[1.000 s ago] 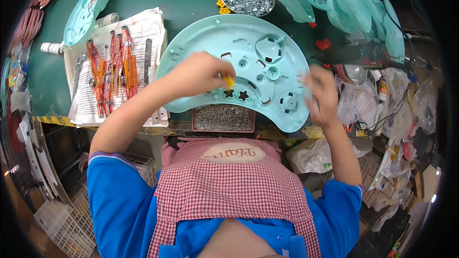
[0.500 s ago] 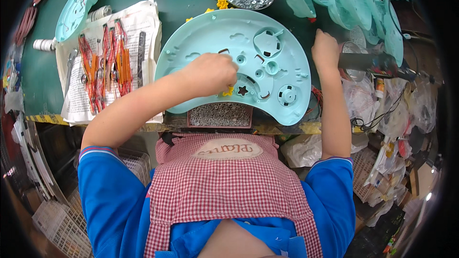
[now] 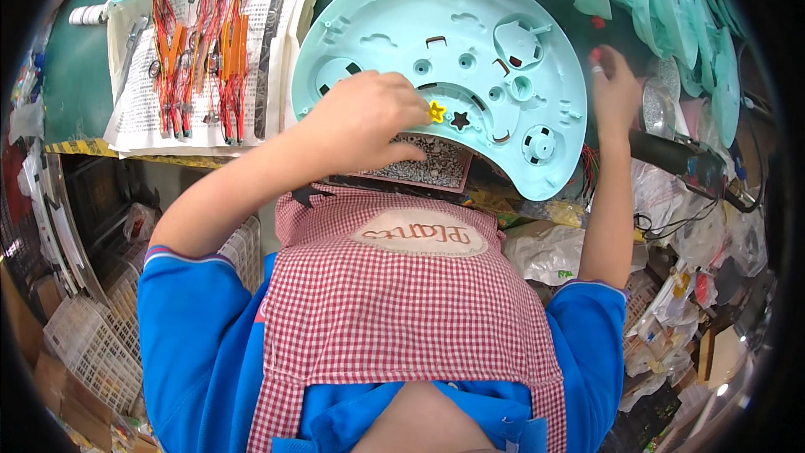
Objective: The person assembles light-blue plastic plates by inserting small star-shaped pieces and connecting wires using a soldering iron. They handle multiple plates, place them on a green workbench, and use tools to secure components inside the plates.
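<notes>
A curved light-teal plastic panel (image 3: 495,164) lies on the green table in front of me, its molded inner side up. Over the panel's left part is my left hand (image 3: 369,117), thumb apart from the fingers, holding nothing that I can see. Its fingertips are close beside a yellow star-shaped piece (image 3: 437,111), which sits on the panel next to a star-shaped hole. Right of the panel, my right hand (image 3: 616,92) pinches a small red piece (image 3: 596,54) between its fingertips. Another small red piece (image 3: 598,23) lies just beyond it.
Papers (image 3: 289,50) on the left carry bundles of red and orange wires (image 3: 201,59). More teal panels (image 3: 662,8) stack at the far right. A tray of small metal parts (image 3: 411,159) sits below the panel's inner curve. A dark-handled tool (image 3: 671,155) lies at right.
My left hand has loosened and drawn off the yellow star, which now shows fully. My right hand has turned and now shows a red piece at its fingertips. The whole view has shifted.
</notes>
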`<state>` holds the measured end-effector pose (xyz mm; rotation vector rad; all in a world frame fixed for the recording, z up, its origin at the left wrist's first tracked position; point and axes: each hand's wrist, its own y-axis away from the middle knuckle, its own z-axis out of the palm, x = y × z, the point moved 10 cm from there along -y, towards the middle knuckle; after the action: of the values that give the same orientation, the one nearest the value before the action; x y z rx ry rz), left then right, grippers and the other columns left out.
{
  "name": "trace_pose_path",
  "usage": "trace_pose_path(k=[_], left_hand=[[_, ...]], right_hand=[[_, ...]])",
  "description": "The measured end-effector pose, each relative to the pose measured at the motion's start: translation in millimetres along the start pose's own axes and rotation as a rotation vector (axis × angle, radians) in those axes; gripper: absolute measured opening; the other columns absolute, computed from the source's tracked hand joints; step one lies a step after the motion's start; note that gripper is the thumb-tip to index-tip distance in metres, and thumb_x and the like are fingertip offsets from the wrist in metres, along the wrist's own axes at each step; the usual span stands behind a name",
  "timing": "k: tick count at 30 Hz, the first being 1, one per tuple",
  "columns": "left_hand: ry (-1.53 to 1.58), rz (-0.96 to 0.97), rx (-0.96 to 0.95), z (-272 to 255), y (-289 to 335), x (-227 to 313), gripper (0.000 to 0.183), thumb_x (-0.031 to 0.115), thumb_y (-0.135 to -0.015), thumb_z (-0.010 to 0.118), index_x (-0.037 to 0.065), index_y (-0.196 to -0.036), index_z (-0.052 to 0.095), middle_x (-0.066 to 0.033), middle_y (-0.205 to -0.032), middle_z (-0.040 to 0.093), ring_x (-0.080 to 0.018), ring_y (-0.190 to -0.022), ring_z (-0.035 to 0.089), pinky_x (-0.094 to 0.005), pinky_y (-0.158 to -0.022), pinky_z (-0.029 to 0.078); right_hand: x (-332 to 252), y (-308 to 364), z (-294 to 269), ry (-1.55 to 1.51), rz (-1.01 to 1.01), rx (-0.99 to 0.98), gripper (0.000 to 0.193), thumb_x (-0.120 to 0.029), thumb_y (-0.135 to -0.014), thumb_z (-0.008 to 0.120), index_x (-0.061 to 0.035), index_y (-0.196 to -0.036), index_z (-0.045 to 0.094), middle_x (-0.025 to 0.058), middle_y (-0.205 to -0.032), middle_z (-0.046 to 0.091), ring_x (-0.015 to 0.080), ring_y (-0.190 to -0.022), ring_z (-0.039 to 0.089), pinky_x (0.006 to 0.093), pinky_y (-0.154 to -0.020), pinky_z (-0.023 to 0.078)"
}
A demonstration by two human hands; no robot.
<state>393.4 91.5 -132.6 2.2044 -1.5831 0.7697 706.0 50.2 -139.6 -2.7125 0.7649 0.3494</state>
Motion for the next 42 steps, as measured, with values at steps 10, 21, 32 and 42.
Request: trace_pose_path(k=[10, 21, 32, 42], left_hand=[[-0.282, 0.234, 0.130, 29, 29, 55, 0.028, 0.014, -0.073, 0.063, 0.009, -0.100, 0.067, 0.0013, -0.086, 0.064, -0.0125, -0.079, 0.063, -0.0260, -0.060, 0.052], [-0.089, -0.013, 0.035, 55, 18, 31, 0.010, 0.010, -0.078, 0.059, 0.007, -0.087, 0.061, -0.0056, -0.075, 0.062, -0.0241, -0.069, 0.067, -0.0355, -0.060, 0.053], [0.200, -0.148, 0.151, -9, -16, -10, 0.011, 0.013, -0.079, 0.063, 0.006, -0.080, 0.072, -0.0107, -0.080, 0.069, -0.0307, -0.071, 0.066, -0.0424, -0.067, 0.054], [-0.085, -0.006, 0.007, 19, -48, -20, 0.005, 0.015, -0.070, 0.075, 0.011, -0.073, 0.074, -0.0005, -0.094, 0.060, -0.0206, -0.098, 0.057, -0.0351, -0.076, 0.053]], right_hand=[[-168, 107, 36, -0.419, -0.933, -0.503, 0.023, -0.008, -0.072, 0.073, -0.0130, -0.095, 0.072, -0.0025, -0.096, 0.065, 0.0204, -0.097, 0.056, 0.0401, -0.100, 0.036], [-179, 121, -4, -0.610, -0.745, -0.393, 0.015, -0.007, -0.074, 0.072, -0.0103, -0.088, 0.070, 0.0025, -0.087, 0.061, 0.0237, -0.078, 0.061, 0.0334, -0.069, 0.052], [-161, 196, 65, -0.241, -0.482, -0.612, 0.015, -0.013, -0.081, 0.069, -0.0049, -0.093, 0.064, 0.0121, -0.080, 0.063, 0.0312, -0.071, 0.064, 0.0404, -0.063, 0.052], [-160, 202, 74, -0.197, -0.496, -0.728, 0.014, -0.014, -0.083, 0.066, -0.0048, -0.092, 0.061, 0.0130, -0.081, 0.063, 0.0314, -0.074, 0.065, 0.0411, -0.065, 0.053]])
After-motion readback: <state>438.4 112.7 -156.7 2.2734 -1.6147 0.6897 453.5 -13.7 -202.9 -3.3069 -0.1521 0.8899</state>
